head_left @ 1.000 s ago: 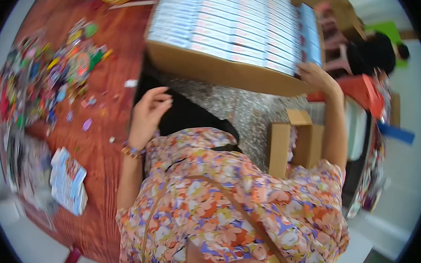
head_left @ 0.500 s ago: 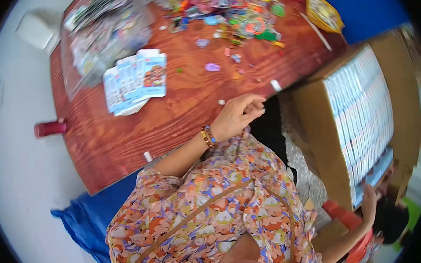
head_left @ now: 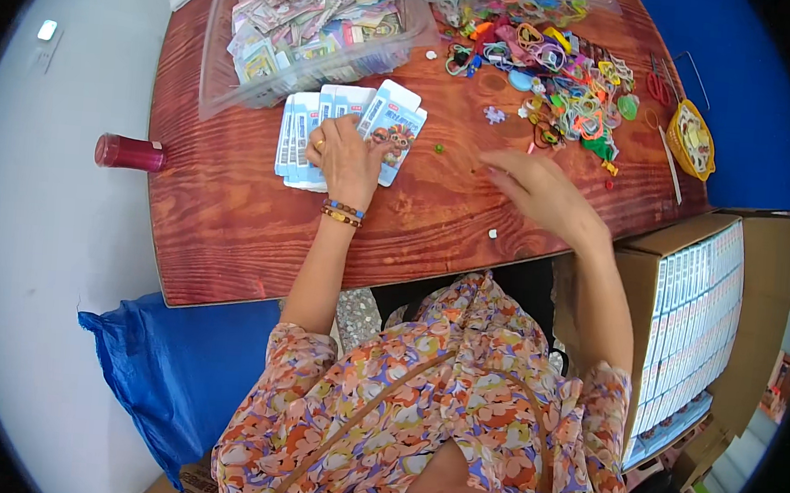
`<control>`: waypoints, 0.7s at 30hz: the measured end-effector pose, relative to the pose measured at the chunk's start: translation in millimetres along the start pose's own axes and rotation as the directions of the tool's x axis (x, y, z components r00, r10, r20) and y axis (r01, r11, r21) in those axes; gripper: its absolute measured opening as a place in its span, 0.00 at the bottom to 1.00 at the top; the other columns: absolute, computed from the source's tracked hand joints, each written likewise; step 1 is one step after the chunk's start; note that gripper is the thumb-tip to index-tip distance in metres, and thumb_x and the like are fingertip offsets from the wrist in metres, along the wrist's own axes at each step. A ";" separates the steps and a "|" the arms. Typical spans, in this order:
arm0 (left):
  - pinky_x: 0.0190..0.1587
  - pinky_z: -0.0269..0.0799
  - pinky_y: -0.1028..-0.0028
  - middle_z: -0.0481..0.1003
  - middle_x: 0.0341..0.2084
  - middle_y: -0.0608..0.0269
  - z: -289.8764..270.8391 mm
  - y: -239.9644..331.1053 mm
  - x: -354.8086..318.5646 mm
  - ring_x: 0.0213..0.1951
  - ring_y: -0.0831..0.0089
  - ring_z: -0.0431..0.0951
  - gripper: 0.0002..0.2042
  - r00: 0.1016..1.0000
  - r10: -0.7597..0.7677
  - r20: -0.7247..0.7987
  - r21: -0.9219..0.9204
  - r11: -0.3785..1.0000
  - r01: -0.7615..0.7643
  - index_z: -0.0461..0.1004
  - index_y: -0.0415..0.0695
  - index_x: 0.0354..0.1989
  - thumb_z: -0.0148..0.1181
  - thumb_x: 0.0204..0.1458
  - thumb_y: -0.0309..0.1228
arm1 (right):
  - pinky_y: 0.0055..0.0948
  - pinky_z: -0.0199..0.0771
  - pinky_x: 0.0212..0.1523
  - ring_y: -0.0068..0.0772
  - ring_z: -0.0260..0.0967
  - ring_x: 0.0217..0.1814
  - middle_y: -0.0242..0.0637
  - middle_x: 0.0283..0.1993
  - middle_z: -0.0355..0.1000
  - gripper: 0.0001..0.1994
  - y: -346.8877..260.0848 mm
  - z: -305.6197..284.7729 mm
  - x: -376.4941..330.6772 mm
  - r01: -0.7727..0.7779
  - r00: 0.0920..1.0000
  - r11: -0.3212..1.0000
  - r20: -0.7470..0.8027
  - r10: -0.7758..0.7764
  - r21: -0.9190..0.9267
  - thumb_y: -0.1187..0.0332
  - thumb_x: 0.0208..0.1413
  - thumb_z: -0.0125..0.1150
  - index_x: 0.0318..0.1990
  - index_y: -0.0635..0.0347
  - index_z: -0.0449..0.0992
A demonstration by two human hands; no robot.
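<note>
A fanned pile of flat light-blue and white cartons (head_left: 302, 139) lies on the red-brown wooden table. My left hand (head_left: 346, 161), wearing a ring and a beaded bracelet, rests on the pile. Its curled fingers and thumb grip the top carton (head_left: 396, 123), which shows a printed picture and sits askew over the others. To the right, my right hand (head_left: 545, 197) is above the table near its front edge. That hand's fingers stretch out to the left, with nothing seen in them. Below them lies a small white piece (head_left: 493, 234).
Behind the pile stands a clear plastic bin (head_left: 215, 64) full of printed packets. Colourful small trinkets (head_left: 589, 95) spread over the far right, near red scissors (head_left: 658, 86) and a yellow basket (head_left: 705, 163). An open cardboard box (head_left: 636, 263) of upright cartons is at right; a dark-red bottle (head_left: 129, 153) at left.
The view has turned back to the table. My right hand has left the cartons in the cardboard box and come over the table. My left hand has moved onto the carton pile.
</note>
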State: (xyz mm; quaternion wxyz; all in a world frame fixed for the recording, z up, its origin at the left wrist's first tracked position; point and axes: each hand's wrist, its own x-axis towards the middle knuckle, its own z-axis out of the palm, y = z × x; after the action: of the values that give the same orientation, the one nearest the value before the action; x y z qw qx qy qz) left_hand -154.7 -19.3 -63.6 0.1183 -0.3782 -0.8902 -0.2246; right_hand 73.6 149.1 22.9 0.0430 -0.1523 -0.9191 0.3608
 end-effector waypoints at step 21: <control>0.61 0.55 0.50 0.66 0.57 0.50 -38.3 63.9 -4.7 0.59 0.52 0.64 0.52 0.933 0.300 0.200 -0.157 0.949 -0.272 0.59 0.35 0.65 0.78 0.31 0.48 | 0.18 0.66 0.28 0.11 0.67 0.28 0.23 0.27 0.73 0.07 41.6 19.0 81.3 -0.104 0.989 0.728 -0.010 0.151 0.678 0.68 0.61 0.62 0.33 0.62 0.78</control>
State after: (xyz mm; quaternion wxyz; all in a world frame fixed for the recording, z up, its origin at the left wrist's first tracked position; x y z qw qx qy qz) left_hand -103.4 -1.9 -12.1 0.0256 -0.5333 -0.8171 -0.2176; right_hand 3.1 190.8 -21.8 0.0998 -0.2005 -0.7111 0.6664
